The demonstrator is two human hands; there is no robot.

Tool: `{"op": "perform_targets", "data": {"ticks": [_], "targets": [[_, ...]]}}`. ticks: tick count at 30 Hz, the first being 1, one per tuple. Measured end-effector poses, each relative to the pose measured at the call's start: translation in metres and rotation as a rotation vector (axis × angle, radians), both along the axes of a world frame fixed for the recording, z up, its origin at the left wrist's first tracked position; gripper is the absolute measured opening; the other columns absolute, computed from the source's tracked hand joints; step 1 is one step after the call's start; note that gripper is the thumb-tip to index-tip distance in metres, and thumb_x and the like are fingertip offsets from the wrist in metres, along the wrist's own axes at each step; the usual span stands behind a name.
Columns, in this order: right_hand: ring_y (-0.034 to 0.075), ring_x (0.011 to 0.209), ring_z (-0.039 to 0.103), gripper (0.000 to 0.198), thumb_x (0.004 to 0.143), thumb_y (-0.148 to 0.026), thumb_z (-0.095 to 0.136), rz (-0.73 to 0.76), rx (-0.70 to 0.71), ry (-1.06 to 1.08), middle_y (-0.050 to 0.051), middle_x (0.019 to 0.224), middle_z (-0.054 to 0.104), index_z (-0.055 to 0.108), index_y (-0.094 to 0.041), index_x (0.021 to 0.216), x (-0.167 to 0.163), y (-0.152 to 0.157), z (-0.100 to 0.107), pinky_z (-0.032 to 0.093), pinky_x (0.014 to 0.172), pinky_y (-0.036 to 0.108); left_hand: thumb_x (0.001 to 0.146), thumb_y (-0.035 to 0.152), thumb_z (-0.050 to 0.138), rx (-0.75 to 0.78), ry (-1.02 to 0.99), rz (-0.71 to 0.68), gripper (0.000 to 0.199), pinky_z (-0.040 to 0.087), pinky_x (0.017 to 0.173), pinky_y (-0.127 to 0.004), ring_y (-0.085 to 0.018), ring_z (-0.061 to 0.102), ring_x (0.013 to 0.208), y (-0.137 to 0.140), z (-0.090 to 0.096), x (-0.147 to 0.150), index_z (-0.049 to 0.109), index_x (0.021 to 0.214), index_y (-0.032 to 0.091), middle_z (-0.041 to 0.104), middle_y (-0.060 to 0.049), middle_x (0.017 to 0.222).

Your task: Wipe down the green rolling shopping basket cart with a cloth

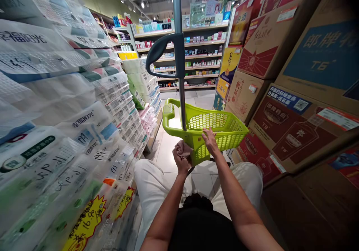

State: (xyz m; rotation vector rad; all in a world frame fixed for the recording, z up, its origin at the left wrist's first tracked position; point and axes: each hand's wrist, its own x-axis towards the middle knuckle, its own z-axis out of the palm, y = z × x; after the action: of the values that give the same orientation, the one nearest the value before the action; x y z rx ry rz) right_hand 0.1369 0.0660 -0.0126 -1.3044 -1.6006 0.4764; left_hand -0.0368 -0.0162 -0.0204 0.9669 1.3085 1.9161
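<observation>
A lime-green trolley basket (228,141) with perforated walls stands in front of my knees. My left hand (181,165) is closed on a crumpled brownish-pink cloth (183,149), holding it at the lower end of the basket on the left. My right hand (211,142) rests at the basket's near rim, fingers stretched and spread, with nothing held. From the basket's left end rises a grey pole (183,105), and a dark loop handle (164,54) sits on it at mid-height. The basket's underside is mostly hidden.
Tall stacks of plastic-wrapped tissue packs (81,124) line the left, bearing yellow price tags (86,221). Cardboard cartons (291,124) are piled close on the right. Beyond the tiled floor (166,146), shelves (193,45) of small boxed goods stand at the back.
</observation>
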Motion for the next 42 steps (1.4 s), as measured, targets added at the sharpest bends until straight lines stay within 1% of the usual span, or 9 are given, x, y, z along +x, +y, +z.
{"op": "perform_targets", "data": {"ticks": [5,8,14,22,27,33,36,39,42], "targets": [[0.031,0.158,0.026,0.053,0.099,-0.065,0.037,-0.048,0.04,0.04,0.011,0.152,0.055,0.061,-0.024,0.122,0.001,-0.006,-0.003,0.02,0.128,0.059,0.07,0.013,0.06,0.261,0.528,0.239,0.04,0.045,0.108,-0.049,-0.033,0.053,0.122,-0.005,0.059,-0.026,0.062,0.109,0.021,0.056,-0.014,0.118],[0.031,0.159,0.023,0.049,0.099,-0.062,0.039,-0.068,0.063,0.04,0.011,0.153,0.055,0.06,-0.024,0.122,-0.003,-0.014,-0.006,0.019,0.128,0.06,0.075,0.011,0.057,0.258,0.746,0.278,0.042,0.042,0.11,-0.049,-0.034,0.051,0.123,0.001,0.105,-0.041,0.064,0.115,0.021,0.055,-0.016,0.124],[0.031,0.158,0.026,0.046,0.099,-0.059,0.042,-0.059,0.095,0.028,0.013,0.155,0.053,0.059,-0.025,0.123,-0.008,-0.025,-0.008,0.019,0.127,0.062,0.081,0.022,0.068,0.148,1.194,0.026,0.02,0.038,0.108,-0.051,-0.035,0.056,0.108,0.01,0.157,-0.051,0.07,0.101,0.025,0.067,-0.014,0.105],[0.03,0.158,0.025,0.043,0.098,-0.058,0.043,-0.074,0.103,0.04,0.012,0.152,0.055,0.06,-0.025,0.121,-0.003,-0.025,-0.007,0.019,0.128,0.06,0.082,0.045,0.075,-0.14,1.56,-0.334,0.02,0.045,0.076,-0.03,-0.024,0.064,0.079,0.035,0.195,-0.061,0.074,0.087,0.025,0.071,-0.007,0.087],[0.031,0.158,0.025,0.042,0.098,-0.057,0.043,-0.092,0.109,0.044,0.013,0.153,0.054,0.059,-0.025,0.121,0.0,-0.026,-0.007,0.018,0.128,0.061,0.083,0.034,0.075,-0.122,1.584,-0.328,0.01,0.045,0.076,-0.029,-0.024,0.065,0.081,0.043,0.189,-0.059,0.076,0.09,0.026,0.072,-0.006,0.088],[0.032,0.158,0.024,0.043,0.097,-0.057,0.044,-0.103,0.101,0.02,0.013,0.153,0.054,0.058,-0.024,0.121,0.008,-0.026,-0.01,0.016,0.128,0.063,0.093,0.025,0.062,0.218,1.136,-0.011,0.02,0.044,0.099,-0.042,-0.031,0.063,0.102,0.021,0.127,-0.039,0.077,0.107,0.026,0.071,-0.014,0.099],[0.032,0.158,0.024,0.044,0.098,-0.056,0.043,-0.13,0.102,-0.004,0.014,0.153,0.053,0.058,-0.023,0.123,0.007,-0.028,-0.011,0.017,0.128,0.062,0.094,0.028,0.062,0.289,0.983,0.054,0.019,0.041,0.106,-0.047,-0.033,0.061,0.106,0.014,0.111,-0.028,0.076,0.107,0.026,0.07,-0.015,0.101],[0.033,0.158,0.023,0.049,0.1,-0.055,0.038,-0.169,0.106,-0.03,0.014,0.155,0.05,0.054,-0.023,0.134,-0.002,-0.032,-0.006,0.01,0.129,0.064,0.091,0.025,0.063,0.227,1.138,-0.008,0.018,0.041,0.105,-0.046,-0.032,0.063,0.099,0.014,0.126,-0.029,0.075,0.104,0.023,0.07,-0.014,0.095],[0.032,0.158,0.026,0.049,0.102,-0.05,0.035,-0.146,0.134,-0.073,0.012,0.155,0.05,0.051,-0.025,0.142,-0.019,-0.038,0.003,0.002,0.129,0.067,0.088,0.024,0.066,0.058,1.424,-0.183,0.011,0.045,0.098,-0.04,-0.027,0.065,0.084,0.022,0.161,-0.036,0.073,0.096,0.023,0.07,-0.009,0.085]]}}
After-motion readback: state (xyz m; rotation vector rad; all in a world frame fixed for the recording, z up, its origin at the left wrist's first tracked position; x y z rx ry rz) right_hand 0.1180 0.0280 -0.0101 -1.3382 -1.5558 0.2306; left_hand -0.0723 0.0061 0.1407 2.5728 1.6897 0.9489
